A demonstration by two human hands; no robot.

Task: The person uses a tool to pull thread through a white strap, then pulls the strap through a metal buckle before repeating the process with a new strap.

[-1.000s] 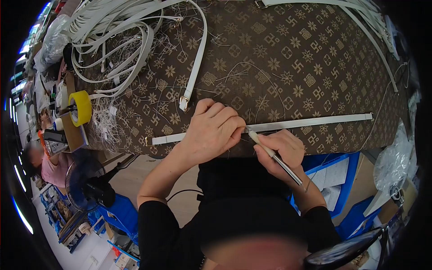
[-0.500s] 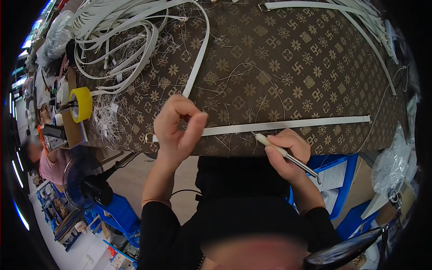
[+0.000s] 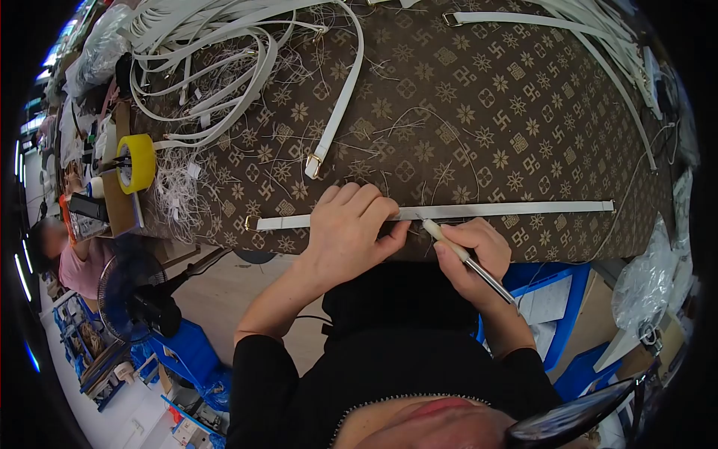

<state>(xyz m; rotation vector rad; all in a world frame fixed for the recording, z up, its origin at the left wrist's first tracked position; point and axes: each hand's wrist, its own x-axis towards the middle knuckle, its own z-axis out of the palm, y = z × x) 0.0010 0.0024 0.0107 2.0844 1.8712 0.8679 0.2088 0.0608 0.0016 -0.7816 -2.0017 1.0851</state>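
Observation:
A narrow white belt [image 3: 516,209] lies lengthwise along the near edge of the patterned tabletop, its gold buckle [image 3: 253,224] at the left end. My left hand [image 3: 348,232] rests over the belt left of its middle, fingers curled and thumb pressed at the near edge. Held like a pen in my right hand [image 3: 479,258] is a slim tool [image 3: 452,243] with a cream front part and a shiny metal rear. The tool's fine tip meets or nearly meets the belt's near edge, just right of my left thumb. Whether it touches is too small to tell.
More white belts [image 3: 202,30] are heaped at the back left, others [image 3: 598,37] at the back right. Loose thread [image 3: 176,191] lies below a yellow tape roll [image 3: 137,163]. A fan [image 3: 134,292] stands beyond the table's left, and a person in pink [image 3: 82,266] is farther off.
My left hand has come down and right from a raised pinch onto the belt. My right hand keeps the tool near the same spot. The view has shifted slightly.

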